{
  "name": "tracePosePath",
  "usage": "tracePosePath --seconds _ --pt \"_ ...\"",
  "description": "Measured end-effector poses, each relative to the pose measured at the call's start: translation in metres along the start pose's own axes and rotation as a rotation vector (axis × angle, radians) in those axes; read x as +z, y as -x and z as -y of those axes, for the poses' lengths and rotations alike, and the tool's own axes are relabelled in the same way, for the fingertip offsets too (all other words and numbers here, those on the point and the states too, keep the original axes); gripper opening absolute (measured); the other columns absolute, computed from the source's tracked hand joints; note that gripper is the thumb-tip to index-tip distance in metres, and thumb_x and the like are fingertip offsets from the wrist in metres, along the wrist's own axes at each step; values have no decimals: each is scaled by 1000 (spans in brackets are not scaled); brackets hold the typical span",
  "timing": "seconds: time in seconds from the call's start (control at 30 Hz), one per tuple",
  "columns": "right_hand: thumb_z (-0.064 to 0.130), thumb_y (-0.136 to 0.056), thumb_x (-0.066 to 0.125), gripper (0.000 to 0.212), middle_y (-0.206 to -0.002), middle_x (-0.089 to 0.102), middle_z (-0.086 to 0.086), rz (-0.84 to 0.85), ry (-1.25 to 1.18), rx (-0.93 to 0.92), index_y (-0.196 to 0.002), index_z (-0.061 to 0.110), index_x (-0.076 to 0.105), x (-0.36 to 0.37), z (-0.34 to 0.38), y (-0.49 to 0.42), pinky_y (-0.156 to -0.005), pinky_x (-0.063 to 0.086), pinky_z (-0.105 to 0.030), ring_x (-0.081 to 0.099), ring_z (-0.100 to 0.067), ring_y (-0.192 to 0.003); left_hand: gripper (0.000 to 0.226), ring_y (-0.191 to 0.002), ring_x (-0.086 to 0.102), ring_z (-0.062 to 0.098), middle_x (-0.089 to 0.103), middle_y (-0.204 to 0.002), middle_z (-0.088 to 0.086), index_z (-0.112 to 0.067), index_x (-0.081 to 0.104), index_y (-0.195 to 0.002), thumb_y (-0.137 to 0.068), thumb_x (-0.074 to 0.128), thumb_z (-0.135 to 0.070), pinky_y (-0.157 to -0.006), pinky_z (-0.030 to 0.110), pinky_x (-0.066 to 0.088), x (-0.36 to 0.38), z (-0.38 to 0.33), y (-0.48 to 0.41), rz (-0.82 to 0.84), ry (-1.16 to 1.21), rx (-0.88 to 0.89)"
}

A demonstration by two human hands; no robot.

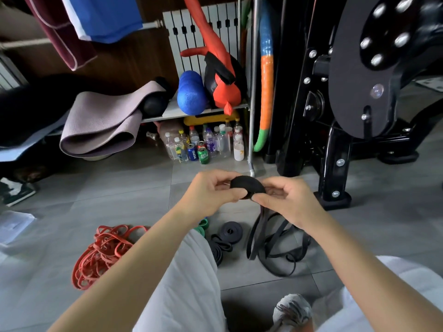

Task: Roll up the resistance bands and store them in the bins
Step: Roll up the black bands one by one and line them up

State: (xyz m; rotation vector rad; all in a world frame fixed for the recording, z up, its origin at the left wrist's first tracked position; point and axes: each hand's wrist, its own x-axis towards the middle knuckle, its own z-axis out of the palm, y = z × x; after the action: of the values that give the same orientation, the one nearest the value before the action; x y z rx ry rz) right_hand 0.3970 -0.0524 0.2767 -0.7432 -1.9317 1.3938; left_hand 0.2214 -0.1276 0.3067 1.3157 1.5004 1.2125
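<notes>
While between fingers (236,193), round black roll (248,185), perhaps rubber.

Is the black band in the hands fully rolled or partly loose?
Partly rolled. The left hand and right hand pinch a tight coil; the band's tail hangs loose onto the floor.

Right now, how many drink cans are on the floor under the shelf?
3: a blue Pepsi can, a green can right of it, and a red can behind those two. More may be hidden among the plastic bottles.
</notes>
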Motion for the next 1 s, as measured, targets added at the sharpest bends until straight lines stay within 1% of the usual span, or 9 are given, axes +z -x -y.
tracePosePath --seconds 0.13,0.23,0.3,0.43,0.6,0.67,0.73,0.83,1.0 --pt "10 -77 74 30 -89 73 16 -107 -137 -54 -94 34 68 15 -3 6 -73 49 -9 69 -2 -86 20 -81 69 13 74 -86 4 -13 70 -94 -76 65 -5 -72 21 56 22 18 6 -49 573 -110" --pt "8 -79 72 31 -88 73 17 -150 -83 -50 -91 36 67 16 -3 7 -72 50 -10 69 -1 -85 24 -82 69 13 73 -90 7 -8 68 -98 -74 65 -8 -71 20 55 31 26 5 -56 723 -165" --pt "8 -81 72 26 -87 74 9 -127 32 -29 -93 31 70 10 -3 6 -72 53 -17 69 -7 -83 21 -82 68 10 70 -99 6 -11 66 -100 -80 67 -4 -72 21 55 28 23 2 -51 502 -171" --pt "18 -83 70 25 -95 73 2 -23 339 52 -107 22 70 -1 1 -1 -86 52 -39 66 -15 -90 34 -81 59 -2 61 -101 -20 -33 60 -110 -79 72 -27 -72 16 49 10 6 -9 33 -584 52" --pt "20 -82 70 20 -91 73 -3 40 484 2 -102 21 72 -4 9 -11 -81 53 -36 66 -14 -87 20 -80 60 10 64 -87 -13 -25 67 -100 -81 69 -29 -72 27 49 4 -17 -21 107 -946 140" --pt "17 -78 75 25 -91 72 8 -41 310 10 -102 22 71 -10 10 -13 -75 51 -15 65 1 -82 15 -75 63 6 63 -81 -18 -26 68 -94 -80 71 -21 -70 21 50 -1 -20 -23 54 -718 114" --pt "12 -75 77 28 -89 70 15 -84 159 14 -98 25 70 -15 11 -13 -71 48 -7 65 5 -81 20 -71 65 6 68 -82 -12 -22 69 -95 -80 71 -9 -69 21 53 -2 -18 -22 -3 -382 65" --pt "7 -75 76 29 -83 74 13 -101 -8 -3 -88 31 68 -15 12 -12 -70 50 -10 69 -2 -80 26 -72 66 5 71 -85 -1 -6 67 -106 -81 67 3 -66 18 53 4 -11 -19 -36 6 23" --pt "9 -81 70 29 -91 74 13 -104 -116 -52 -95 34 67 -7 12 -11 -75 52 -14 69 -6 -89 20 -77 69 12 74 -84 2 -11 67 -97 -80 62 -2 -68 19 56 17 4 -18 -52 580 -62"
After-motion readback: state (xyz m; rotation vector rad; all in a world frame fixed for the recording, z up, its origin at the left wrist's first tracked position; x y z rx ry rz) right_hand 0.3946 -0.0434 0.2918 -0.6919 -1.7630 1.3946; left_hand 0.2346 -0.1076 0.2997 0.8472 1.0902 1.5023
